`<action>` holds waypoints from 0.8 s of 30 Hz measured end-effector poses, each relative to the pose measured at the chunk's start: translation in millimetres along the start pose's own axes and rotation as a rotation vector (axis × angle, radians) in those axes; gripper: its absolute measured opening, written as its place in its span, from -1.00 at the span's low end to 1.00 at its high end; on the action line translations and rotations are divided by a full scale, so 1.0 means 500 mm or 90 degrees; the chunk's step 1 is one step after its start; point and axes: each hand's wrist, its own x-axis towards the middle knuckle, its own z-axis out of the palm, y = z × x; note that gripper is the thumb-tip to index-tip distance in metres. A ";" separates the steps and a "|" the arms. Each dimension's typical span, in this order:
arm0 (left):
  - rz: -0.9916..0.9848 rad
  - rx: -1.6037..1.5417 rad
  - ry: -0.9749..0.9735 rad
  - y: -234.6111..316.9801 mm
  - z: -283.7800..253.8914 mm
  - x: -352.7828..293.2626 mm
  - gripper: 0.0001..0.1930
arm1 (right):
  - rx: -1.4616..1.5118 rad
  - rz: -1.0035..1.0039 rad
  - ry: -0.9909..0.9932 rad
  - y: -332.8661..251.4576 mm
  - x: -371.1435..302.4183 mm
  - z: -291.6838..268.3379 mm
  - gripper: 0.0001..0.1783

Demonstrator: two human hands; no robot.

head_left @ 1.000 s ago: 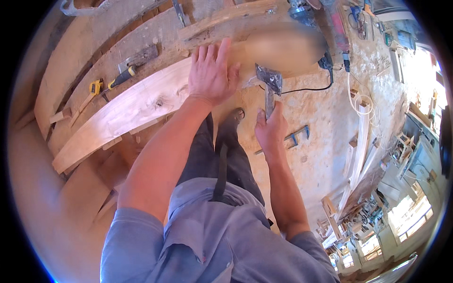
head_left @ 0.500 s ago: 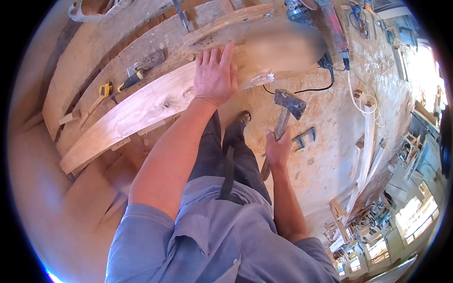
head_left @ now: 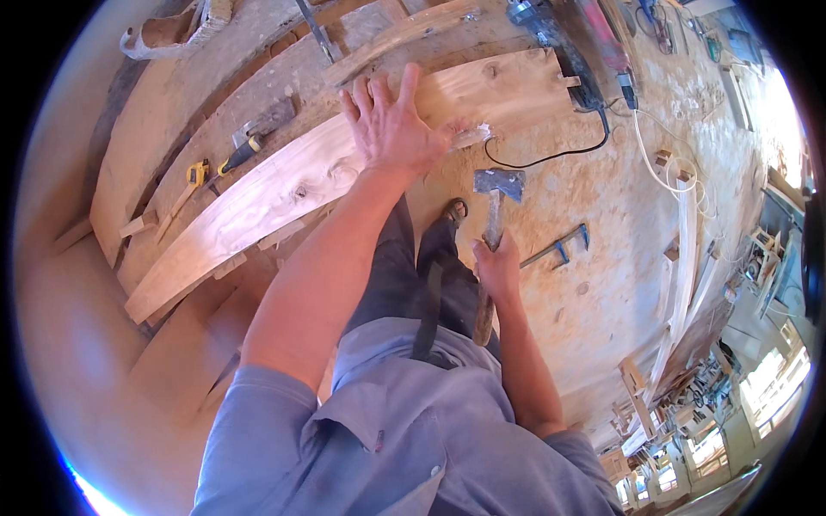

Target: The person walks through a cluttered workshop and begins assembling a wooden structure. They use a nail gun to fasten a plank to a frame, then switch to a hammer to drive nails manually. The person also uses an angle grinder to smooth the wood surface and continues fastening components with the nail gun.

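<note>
My left hand lies on a long, pale, curved wooden plank, its fingers spread. Near its thumb, the plank's near edge has a ragged whitish patch; whether this is splintered wood or something else I cannot tell. My right hand is wrapped round the wooden handle of a hammer. The worn, dark metal head points up and away from me, apart from the plank. At the plank's right end is a small projecting tenon.
Beyond the plank, the workbench holds a yellow tape measure, a yellow-and-black handled tool and a wooden strip. A corded power tool lies by the plank's right end. A blue clamp is on the floor, with long timbers farther right.
The hammer has moved a little left, and its head has turned more squarely across. My left hand's fingers have spread wider on the plank. The view has shifted slightly.
</note>
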 end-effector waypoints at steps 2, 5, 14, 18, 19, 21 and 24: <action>0.019 -0.024 0.013 -0.007 0.005 -0.008 0.02 | 0.116 0.077 -0.065 0.007 0.007 -0.008 -0.75; 0.065 -0.053 -0.028 -0.026 -0.008 -0.021 -0.03 | 0.318 0.204 -0.160 0.060 0.039 -0.027 -0.82; 0.222 -0.036 0.024 -0.110 -0.011 -0.049 -0.37 | 0.612 0.358 -0.086 0.286 0.224 -0.100 -0.85; 0.234 -0.016 0.039 -0.099 -0.007 -0.038 -0.38 | -0.098 0.167 0.156 0.414 0.250 -0.079 -0.50; 0.230 -0.007 0.040 -0.102 -0.010 -0.044 -0.38 | -0.151 0.087 0.247 0.370 0.216 -0.067 -0.41; 0.215 0.000 0.041 -0.109 -0.011 -0.055 -0.38 | -0.025 0.032 0.234 0.124 0.128 -0.090 -0.30; 0.222 -0.011 0.033 -0.103 -0.011 -0.050 -0.38 | 0.113 -0.281 0.245 -0.048 0.108 -0.072 -0.39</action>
